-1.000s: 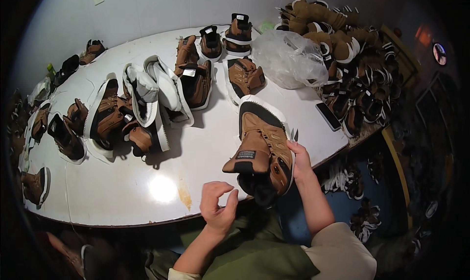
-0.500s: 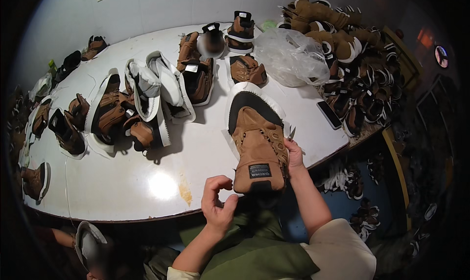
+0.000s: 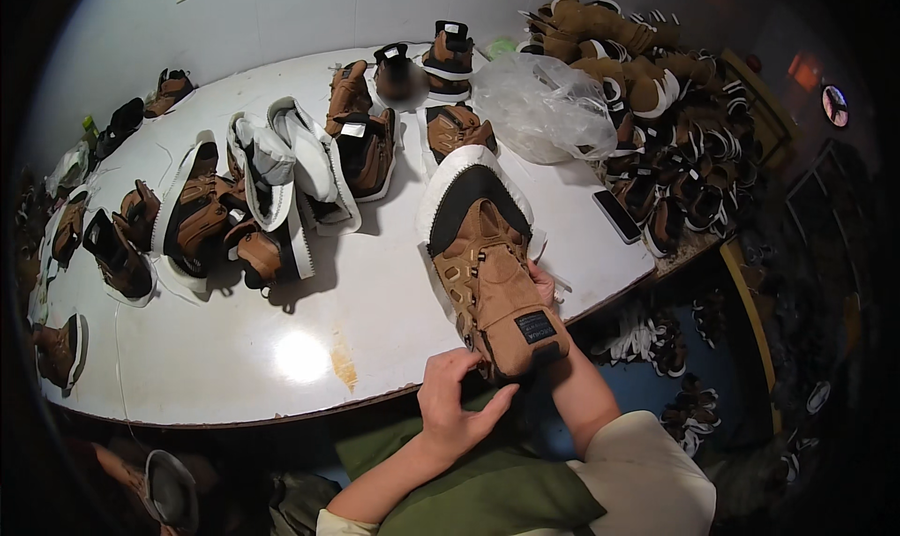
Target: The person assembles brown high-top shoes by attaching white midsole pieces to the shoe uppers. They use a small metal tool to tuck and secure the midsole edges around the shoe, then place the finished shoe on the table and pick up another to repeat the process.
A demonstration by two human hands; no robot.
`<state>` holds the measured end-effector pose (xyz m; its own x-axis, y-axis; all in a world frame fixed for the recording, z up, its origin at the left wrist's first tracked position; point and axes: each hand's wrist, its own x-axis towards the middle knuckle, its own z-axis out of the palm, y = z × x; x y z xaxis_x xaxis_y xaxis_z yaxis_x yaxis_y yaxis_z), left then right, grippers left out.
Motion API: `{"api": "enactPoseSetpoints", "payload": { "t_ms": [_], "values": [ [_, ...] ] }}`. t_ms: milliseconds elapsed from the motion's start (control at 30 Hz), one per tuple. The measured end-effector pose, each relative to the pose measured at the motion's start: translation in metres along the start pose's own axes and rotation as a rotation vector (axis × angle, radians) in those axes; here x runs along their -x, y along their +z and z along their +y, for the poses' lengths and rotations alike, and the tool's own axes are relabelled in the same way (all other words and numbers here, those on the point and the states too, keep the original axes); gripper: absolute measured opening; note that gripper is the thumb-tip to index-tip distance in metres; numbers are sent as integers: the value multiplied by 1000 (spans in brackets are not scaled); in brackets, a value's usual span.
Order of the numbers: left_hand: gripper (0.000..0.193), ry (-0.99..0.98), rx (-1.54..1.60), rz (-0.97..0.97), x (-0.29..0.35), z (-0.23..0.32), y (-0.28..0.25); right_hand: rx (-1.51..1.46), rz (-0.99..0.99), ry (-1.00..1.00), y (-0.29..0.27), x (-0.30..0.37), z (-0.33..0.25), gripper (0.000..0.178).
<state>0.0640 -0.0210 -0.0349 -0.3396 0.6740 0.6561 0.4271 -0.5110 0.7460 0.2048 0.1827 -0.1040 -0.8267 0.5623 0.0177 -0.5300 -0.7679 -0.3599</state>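
White tabletop (image 3: 206,348), left, bears assorted shoes (image 3: 192,212). On my remote feed, the left hand (image 3: 455,400) curls its fingers, thumb spread apart, by the near end of the brown boot (image 3: 483,273). Centre: that boot, raised over the table's edge; I judge it light, soft-tongued, stiffer and best gripped along the sole. Right: the right hand (image 3: 541,281) clasps its side, fingertips hidden.

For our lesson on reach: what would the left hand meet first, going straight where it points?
The left hand would likely meet the brown high-top shoe; any gap is unclear.
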Motion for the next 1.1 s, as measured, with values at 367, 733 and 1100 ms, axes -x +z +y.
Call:
{"api": "enactPoseSetpoints", "payload": {
  "t_ms": [367,733,1100],
  "values": [
    [49,88,-331,-85,-6,-2,14,42,271,-106,16,-19,26,47],
    [32,176,-530,30,-36,-35,10,590,624,-173,-5,-14,13,37],
    [25,141,-519,14,-33,-35,10,1918,253,-754,149,26,17,43]
  ]
}}
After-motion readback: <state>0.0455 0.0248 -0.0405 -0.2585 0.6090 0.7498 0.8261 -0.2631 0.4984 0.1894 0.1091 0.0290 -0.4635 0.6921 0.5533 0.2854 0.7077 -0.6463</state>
